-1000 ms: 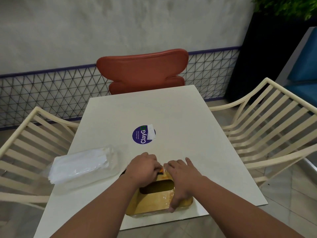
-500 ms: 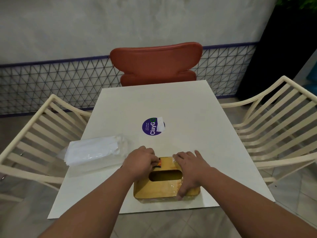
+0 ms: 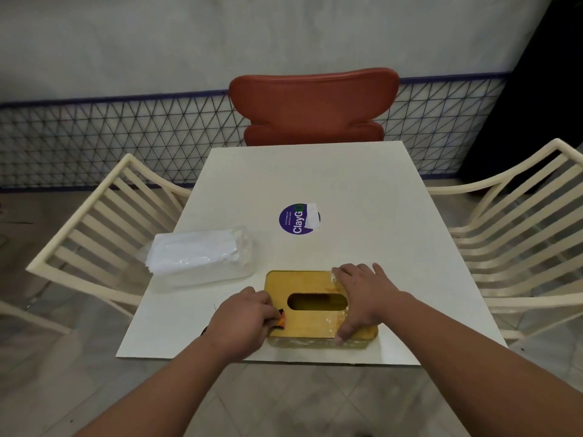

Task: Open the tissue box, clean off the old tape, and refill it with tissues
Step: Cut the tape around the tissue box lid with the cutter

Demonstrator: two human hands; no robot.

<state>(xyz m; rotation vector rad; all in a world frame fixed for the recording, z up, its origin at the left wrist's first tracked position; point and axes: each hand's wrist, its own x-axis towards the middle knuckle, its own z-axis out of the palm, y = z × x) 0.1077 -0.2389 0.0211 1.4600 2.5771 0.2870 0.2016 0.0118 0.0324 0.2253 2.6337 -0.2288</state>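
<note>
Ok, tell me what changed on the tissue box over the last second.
The left hand, gripping a small orange and black tool, has slid from the far edge of the tissue box along to its left edge. The right hand stays pressed on the box's right side, holding it down. The tissue pack and the round sticker lie where they were on the table.
</note>
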